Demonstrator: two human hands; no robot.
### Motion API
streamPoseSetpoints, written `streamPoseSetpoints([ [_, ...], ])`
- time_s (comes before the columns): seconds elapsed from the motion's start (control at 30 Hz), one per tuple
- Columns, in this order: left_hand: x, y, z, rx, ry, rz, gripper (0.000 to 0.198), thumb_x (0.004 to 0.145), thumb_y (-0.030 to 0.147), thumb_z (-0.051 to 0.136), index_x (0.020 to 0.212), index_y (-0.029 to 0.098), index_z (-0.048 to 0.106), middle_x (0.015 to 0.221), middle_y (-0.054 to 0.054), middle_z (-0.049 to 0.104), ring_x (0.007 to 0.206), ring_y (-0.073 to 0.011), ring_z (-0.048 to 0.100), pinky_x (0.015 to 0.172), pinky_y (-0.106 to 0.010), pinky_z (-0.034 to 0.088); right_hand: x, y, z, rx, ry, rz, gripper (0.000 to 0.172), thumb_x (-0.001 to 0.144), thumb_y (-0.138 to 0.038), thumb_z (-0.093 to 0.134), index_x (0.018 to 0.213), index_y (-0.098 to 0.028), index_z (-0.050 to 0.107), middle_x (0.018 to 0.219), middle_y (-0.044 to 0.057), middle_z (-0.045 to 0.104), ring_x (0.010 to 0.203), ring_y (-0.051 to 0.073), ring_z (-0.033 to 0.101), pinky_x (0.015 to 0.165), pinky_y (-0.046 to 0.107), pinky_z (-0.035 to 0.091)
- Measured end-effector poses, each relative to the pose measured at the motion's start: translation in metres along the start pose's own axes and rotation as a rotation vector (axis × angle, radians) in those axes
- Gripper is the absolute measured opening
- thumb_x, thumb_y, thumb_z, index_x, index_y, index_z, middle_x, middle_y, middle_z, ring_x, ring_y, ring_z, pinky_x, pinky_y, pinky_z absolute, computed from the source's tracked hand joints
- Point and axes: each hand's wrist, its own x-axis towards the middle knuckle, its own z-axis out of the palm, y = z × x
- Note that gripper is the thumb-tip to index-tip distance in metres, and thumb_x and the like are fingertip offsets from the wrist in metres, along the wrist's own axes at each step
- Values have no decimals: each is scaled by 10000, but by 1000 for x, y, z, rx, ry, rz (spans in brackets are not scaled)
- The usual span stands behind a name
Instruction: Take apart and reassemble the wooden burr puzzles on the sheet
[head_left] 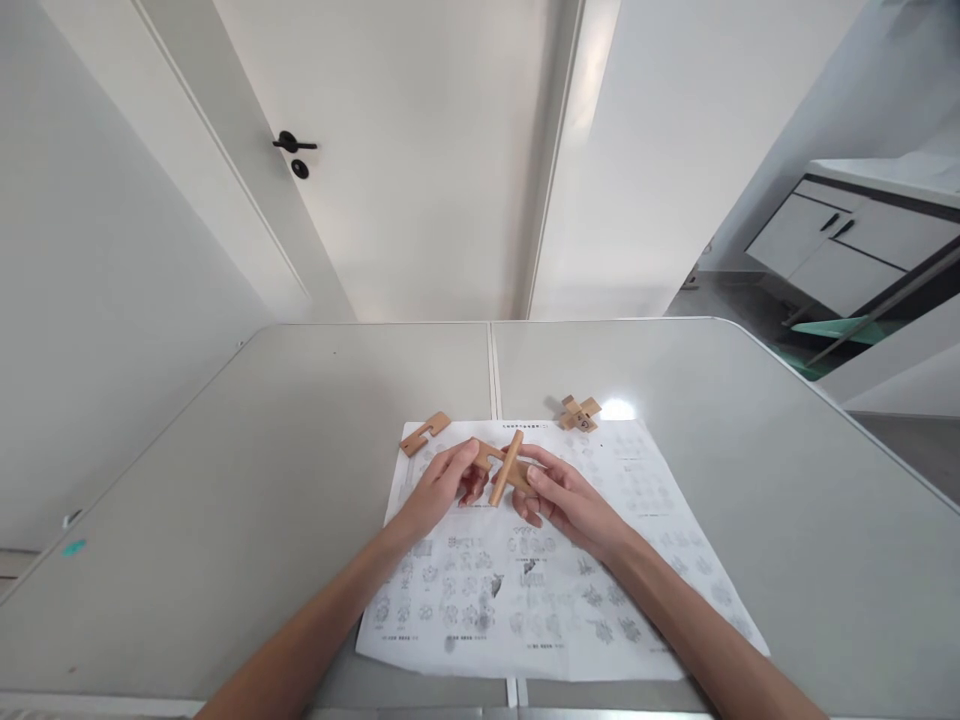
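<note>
Between my hands, above a printed sheet [555, 620], are wooden puzzle pieces [507, 468]: a flat notched one with another crossing it at a slant. My left hand [448, 482] pinches the left end of the flat piece between thumb and fingers. On the other side, my right hand [561, 492] grips the right end near the crossing. Fingers hide part of how the pieces meet. A loose notched wooden piece [425, 433] lies at the sheet's upper left corner. Near the upper right edge sits a small cross-shaped wooden puzzle [580, 413] with a letter on it.
The sheet lies on a grey table [225, 520] with a seam down its middle. Beyond the far edge stands a white door [420, 150] with a black handle [294, 143]. A white cabinet [847, 240] is at the right.
</note>
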Motion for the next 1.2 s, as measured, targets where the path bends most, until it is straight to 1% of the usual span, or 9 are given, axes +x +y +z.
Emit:
streamPoseSetpoints([
  [0.07, 0, 2, 1, 4, -10, 10, 542, 1050, 557, 411, 688, 175, 536, 563, 19, 499, 503, -107, 428, 518, -267, 325, 0, 2, -1, 9, 19, -17, 416, 958, -495, 722, 1251, -220, 613, 678, -42, 507, 603, 133, 484, 581, 281, 370],
  [0.17, 0, 3, 2, -6, -22, 18, 545, 1051, 561, 408, 685, 176, 528, 567, 16, 509, 502, -106, 424, 524, -270, 328, 1, 4, -3, 25, 59, -23, 378, 945, -507, 734, 1161, -223, 610, 630, -67, 458, 535, 112, 383, 550, 276, 314],
  [0.3, 0, 1, 3, 1, -18, -2, 546, 1053, 558, 406, 682, 176, 526, 576, 11, 516, 511, -108, 426, 531, -274, 329, 2, 2, -4, 85, 111, 2, 353, 942, -504, 740, 1082, -215, 595, 629, -81, 400, 506, 89, 302, 519, 260, 243],
  [0.43, 1, -1, 2, 13, -11, -13, 579, 1063, 552, 363, 655, 175, 524, 564, 1, 523, 511, -112, 438, 541, -280, 339, 3, 0, -5, 122, 109, 17, 391, 940, -533, 729, 1115, -204, 612, 664, -66, 397, 531, 93, 313, 517, 257, 244],
  [0.6, 1, 0, 2, 24, 0, -25, 583, 1059, 572, 363, 665, 175, 527, 580, -1, 529, 510, -114, 443, 547, -280, 355, 1, 0, -6, 134, 106, 22, 393, 896, -489, 793, 1142, -231, 628, 664, -71, 382, 541, 96, 309, 523, 256, 251],
  [0.77, 0, 1, 4, 24, 15, -54, 554, 1036, 607, 395, 709, 182, 530, 603, 3, 519, 525, -125, 442, 533, -279, 352, 1, 0, -7, 133, 157, 24, 390, 875, -472, 815, 1135, -249, 628, 612, -95, 309, 525, 99, 220, 501, 253, 225],
  [0.9, 0, 1, 4, 21, 10, -41, 550, 1046, 598, 385, 723, 179, 532, 592, 14, 510, 506, -114, 416, 540, -280, 341, 2, 0, -7, 147, 200, 9, 397, 856, -442, 838, 1127, -242, 628, 592, -105, 305, 517, 84, 152, 475, 234, 177],
  [1.03, 0, 1, 3, 19, 17, -30, 542, 1054, 581, 386, 721, 179, 533, 586, 15, 511, 511, -115, 409, 552, -280, 345, 2, 2, -7, 163, 207, 9, 391, 853, -437, 843, 1119, -239, 636, 571, -107, 310, 513, 82, 163, 477, 227, 179],
  [1.2, 1, -2, 1, 4, 32, -30, 536, 1047, 581, 403, 736, 170, 550, 596, 10, 520, 512, -113, 417, 529, -271, 340, 3, 3, -8, 163, 209, -12, 366, 871, -443, 818, 1120, -234, 649, 570, -93, 357, 504, 82, 213, 479, 228, 204],
])
